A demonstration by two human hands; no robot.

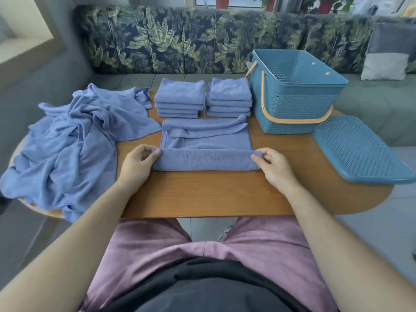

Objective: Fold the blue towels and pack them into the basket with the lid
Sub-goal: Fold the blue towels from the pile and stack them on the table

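Near the tabletop's (pixel 202 192) front edge, the left hand (pixel 137 164) and right hand (pixel 273 165) pinch the ends of a half-folded blue towel (pixel 206 152), the open basket (pixel 295 93) at the far right corner.

Two hands, left hand (pixel 137 163) and right hand (pixel 273 165), pinch one towel (pixel 206 162). Beyond the fingers (pixel 155 154) stand two piles, left stack (pixel 180 97) and right stack (pixel 229 95). Left of them one heap (pixel 74 140); right, one basket (pixel 299 109), one lid (pixel 358 149).
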